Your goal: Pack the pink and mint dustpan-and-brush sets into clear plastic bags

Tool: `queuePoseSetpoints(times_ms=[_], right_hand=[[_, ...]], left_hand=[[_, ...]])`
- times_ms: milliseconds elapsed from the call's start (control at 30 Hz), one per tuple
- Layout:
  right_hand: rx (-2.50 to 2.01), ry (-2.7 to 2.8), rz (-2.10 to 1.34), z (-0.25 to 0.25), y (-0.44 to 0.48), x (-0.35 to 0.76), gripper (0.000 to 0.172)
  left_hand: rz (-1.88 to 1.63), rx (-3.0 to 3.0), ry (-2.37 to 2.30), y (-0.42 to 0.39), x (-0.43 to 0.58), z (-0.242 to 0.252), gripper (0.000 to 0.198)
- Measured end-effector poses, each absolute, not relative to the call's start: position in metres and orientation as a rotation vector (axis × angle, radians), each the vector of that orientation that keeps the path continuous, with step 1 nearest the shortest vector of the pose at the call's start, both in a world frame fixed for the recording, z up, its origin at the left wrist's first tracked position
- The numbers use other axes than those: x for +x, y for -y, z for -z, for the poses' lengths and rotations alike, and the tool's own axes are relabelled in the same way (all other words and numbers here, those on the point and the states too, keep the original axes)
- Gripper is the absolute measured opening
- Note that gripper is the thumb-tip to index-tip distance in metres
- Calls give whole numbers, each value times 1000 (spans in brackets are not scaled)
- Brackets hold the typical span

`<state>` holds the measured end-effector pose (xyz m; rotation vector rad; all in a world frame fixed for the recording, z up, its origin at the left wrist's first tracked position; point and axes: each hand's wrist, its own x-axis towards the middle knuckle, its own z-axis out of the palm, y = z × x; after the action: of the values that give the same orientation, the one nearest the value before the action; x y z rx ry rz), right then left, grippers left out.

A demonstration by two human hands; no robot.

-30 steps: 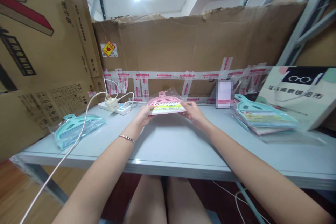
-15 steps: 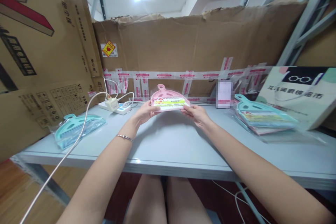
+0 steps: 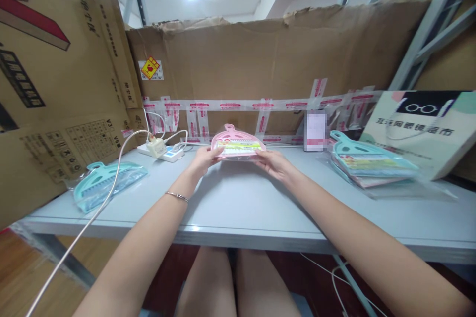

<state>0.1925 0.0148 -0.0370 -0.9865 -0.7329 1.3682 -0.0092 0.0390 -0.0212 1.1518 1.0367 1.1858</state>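
Note:
Between my two hands is a pink dustpan (image 3: 243, 134) in clear plastic wrap, its handle pointing up and away from me. A yellow, green and white label covers its lower front, and a comb-like row of teeth shows above the label. My left hand (image 3: 203, 161) is closed on the left lower corner, with the thumb over the label's edge. On the right lower corner my right hand (image 3: 275, 164) pinches the pack. The dustpan is held above the table near its back; the fingers behind it are hidden.
At left on the table (image 3: 238, 203) lies a wrapped turquoise dustpan (image 3: 111, 181), a white cable crossing over it. A power strip (image 3: 173, 153) stands behind. To the right are a blurred-out phone-like object (image 3: 316, 131), stacked wrapped dustpans (image 3: 372, 151) and a printed box (image 3: 416, 133). Cardboard (image 3: 238, 64) walls the back.
The pink dustpan has come down slightly and tips back a little, both hands keeping their hold. My view has shifted slightly; the other things stay where they were.

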Motion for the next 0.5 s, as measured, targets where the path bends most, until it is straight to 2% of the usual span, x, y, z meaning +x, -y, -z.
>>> queuePoseSetpoints(times_ms=[100, 233, 367, 500], right_hand=[[-960, 673, -1366, 38, -17, 194, 19], [-1027, 690, -1315, 39, -19, 196, 15], [-1014, 696, -1290, 39, -19, 197, 15], [-948, 727, -1319, 40, -22, 201, 13]], left_hand=[[-1171, 1172, -1001, -36, -9, 18, 20], [-1100, 1228, -882, -35, -11, 15, 23], [-1119, 1294, -1040, -39, -12, 19, 19], [-1072, 1428, -1047, -37, -13, 18, 37]])
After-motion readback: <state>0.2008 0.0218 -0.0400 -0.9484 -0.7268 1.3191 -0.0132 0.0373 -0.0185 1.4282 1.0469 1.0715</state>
